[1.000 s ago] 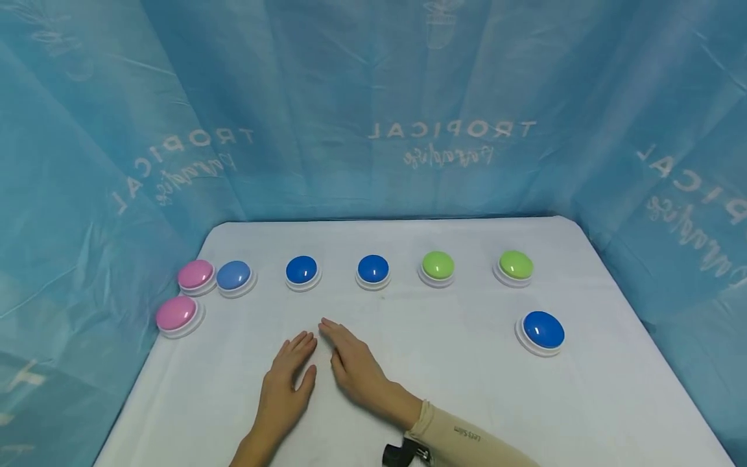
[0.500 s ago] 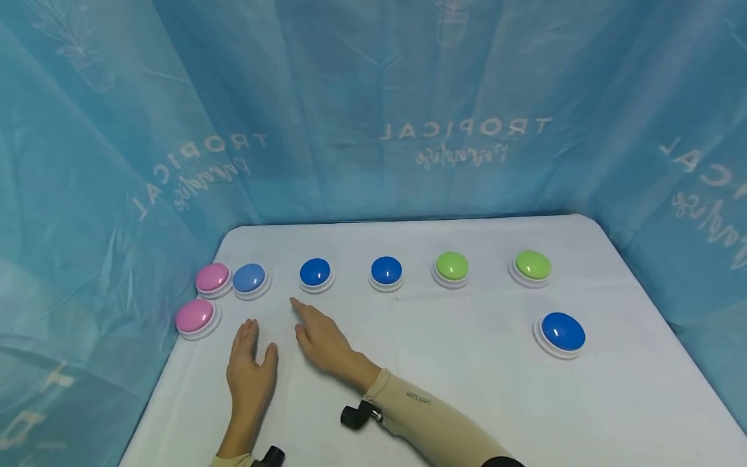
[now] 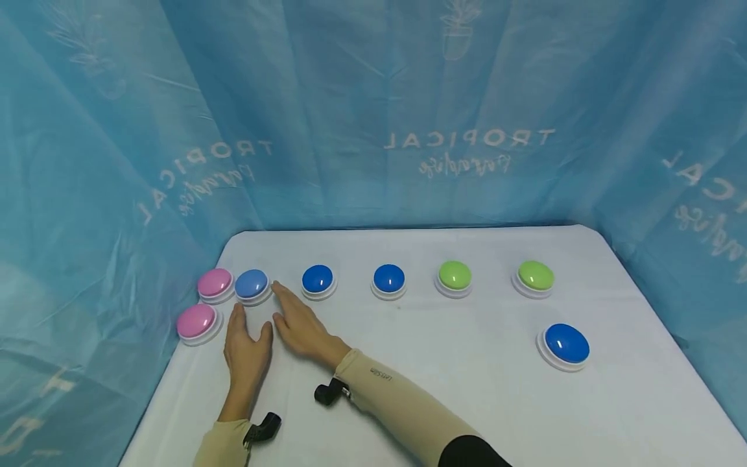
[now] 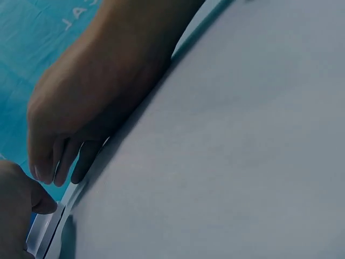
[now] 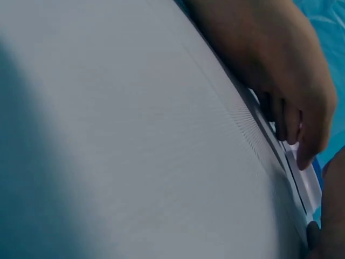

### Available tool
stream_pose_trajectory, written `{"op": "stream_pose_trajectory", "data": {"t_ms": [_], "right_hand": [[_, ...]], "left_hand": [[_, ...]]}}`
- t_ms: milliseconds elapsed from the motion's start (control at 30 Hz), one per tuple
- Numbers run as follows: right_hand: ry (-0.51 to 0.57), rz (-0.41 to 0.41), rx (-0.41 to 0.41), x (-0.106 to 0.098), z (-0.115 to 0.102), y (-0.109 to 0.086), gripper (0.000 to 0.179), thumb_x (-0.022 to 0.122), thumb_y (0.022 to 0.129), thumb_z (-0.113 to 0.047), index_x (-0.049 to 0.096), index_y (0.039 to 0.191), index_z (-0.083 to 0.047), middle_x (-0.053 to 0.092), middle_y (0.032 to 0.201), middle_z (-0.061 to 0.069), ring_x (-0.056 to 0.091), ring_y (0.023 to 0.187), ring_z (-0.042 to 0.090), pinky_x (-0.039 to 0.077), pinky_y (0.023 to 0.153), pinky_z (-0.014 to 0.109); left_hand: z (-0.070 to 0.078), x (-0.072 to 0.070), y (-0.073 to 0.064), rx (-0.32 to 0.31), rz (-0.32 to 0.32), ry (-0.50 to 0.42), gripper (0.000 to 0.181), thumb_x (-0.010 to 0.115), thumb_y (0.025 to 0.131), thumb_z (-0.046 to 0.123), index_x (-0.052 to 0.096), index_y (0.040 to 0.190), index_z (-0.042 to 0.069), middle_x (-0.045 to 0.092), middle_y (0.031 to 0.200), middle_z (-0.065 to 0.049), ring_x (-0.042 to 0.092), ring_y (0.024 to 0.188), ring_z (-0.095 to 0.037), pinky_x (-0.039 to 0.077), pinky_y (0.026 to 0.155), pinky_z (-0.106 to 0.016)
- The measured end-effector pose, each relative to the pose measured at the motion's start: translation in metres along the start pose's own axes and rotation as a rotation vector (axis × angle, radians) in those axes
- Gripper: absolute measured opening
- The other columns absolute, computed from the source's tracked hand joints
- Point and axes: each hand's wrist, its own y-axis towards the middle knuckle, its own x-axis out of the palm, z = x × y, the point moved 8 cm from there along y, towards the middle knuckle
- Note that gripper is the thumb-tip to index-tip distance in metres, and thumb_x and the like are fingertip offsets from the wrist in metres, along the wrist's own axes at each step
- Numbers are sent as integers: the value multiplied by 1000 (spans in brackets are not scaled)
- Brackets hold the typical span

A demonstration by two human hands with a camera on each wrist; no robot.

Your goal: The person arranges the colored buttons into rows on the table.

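A round push button with a lighter blue dome point(image 3: 251, 284) on a white base lies at the table's far left, between my hands. My left hand point(image 3: 245, 353) is at its near side, fingertips at the base's front edge. From the right, my right hand point(image 3: 300, 327) reaches to the base's right side. Both hands have fairly straight fingers with thumbs apart. Whether the fingertips press on the base is hard to tell. In the left wrist view, a white base edge point(image 4: 49, 229) shows beside a thumb; the dome is mostly hidden in both wrist views.
Two pink buttons point(image 3: 196, 321) stand left of the light blue one, one very close to it. Along the back are two darker blue buttons point(image 3: 318, 279) and two green buttons point(image 3: 455, 275). Another blue button point(image 3: 567, 344) sits front right. Blue curtains point(image 3: 350, 97) surround the white table point(image 3: 408, 389).
Both hands have moved left and forward across the table to the light blue button. The head view has shifted, so the buttons appear farther right. The buttons keep their layout.
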Motion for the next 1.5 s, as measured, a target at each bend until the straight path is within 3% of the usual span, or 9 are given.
{"op": "stream_pose_trajectory", "data": {"t_ms": [267,433,667,867,1067,1300,1500], "right_hand": [[-89,-11,69,12,13,16,71,51,101,-13,24,166,-3,28,174,13,29,161,21,25,130,28],[-162,-53,120,20,16,20,72,52,102,-14,23,166,-1,32,172,14,32,159,21,21,130,26],[-184,-92,160,15,18,21,73,51,103,-18,19,167,-3,31,173,12,31,160,20,17,131,25],[-207,-112,110,9,16,11,77,54,103,-21,18,166,2,30,173,16,32,160,25,19,132,28],[-218,-107,50,10,6,-3,79,57,103,-24,18,165,4,30,172,18,33,159,26,21,132,32],[-253,-83,-32,3,-6,-36,82,61,100,-26,21,163,8,33,170,22,34,158,29,24,131,32],[-200,-69,-59,-9,-12,-70,87,64,98,-28,20,164,7,31,171,21,32,160,27,23,131,33]], "left_hand": [[-5,14,20,-28,30,-84,77,61,93,1,27,162,-8,32,167,-31,31,155,-47,26,127,-60],[-10,16,27,-45,45,-70,75,61,94,-1,30,162,-7,38,164,-30,39,150,-49,31,123,-61],[-5,18,31,-37,36,-66,77,62,91,0,32,161,-7,38,164,-28,37,152,-48,30,125,-59],[-5,20,25,-53,45,-62,77,65,90,1,35,161,-5,42,162,-28,40,150,-48,30,124,-59],[-3,9,8,-42,60,-39,76,67,89,4,38,159,-5,45,160,-28,45,146,-50,34,119,-64],[7,-3,-28,15,95,-54,75,70,86,3,44,156,-6,51,155,-30,49,142,-51,39,115,-67],[22,-6,-61,20,68,-57,79,73,85,3,43,157,-4,50,156,-29,47,144,-50,39,115,-69]]}}
